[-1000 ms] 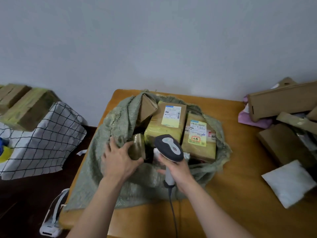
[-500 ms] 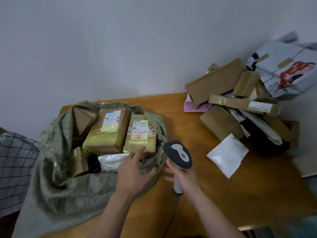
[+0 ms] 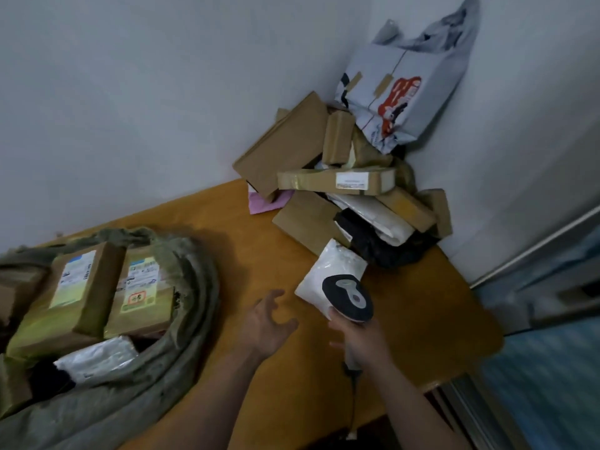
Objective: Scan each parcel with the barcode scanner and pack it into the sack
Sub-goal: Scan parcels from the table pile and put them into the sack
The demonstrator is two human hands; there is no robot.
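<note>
1. Our left hand [image 3: 266, 323] has come off the green woven sack [image 3: 188, 319], where it was settling parcels a second ago. It now hovers over bare worktop [image 3: 422, 303], fingers spread wide and holding nothing.
2. Our right hand [image 3: 363, 342] keeps its fingers wrapped round the handle of the barcode scanner [image 3: 349, 297]. It has carried the scanner rightwards, so the scanner's dark head now overlaps the near edge of a white poly mailer [image 3: 334, 267]. The cable [image 3: 354, 414] trails off the near edge.
3. Our view has swung right with the hands. The heap of waiting parcels [image 3: 337, 183] now fills the far right corner, with a printed grey mailer bag [image 3: 406, 92] leaning against the wall above it.
4. The sack lies at the left with its mouth open. Two labelled, taped cartons [image 3: 74, 297] lie side by side inside it, and a pale plastic parcel [image 3: 97, 358] lies nearer to us.
5. We judge that the last parcel is packed and a new round is starting.
6. The white mailer lies nearest, just right of our left hand, so it is probably the next one.
7. No label shows on its upper face, so we may need to turn it over before the scanner can read it.
</note>
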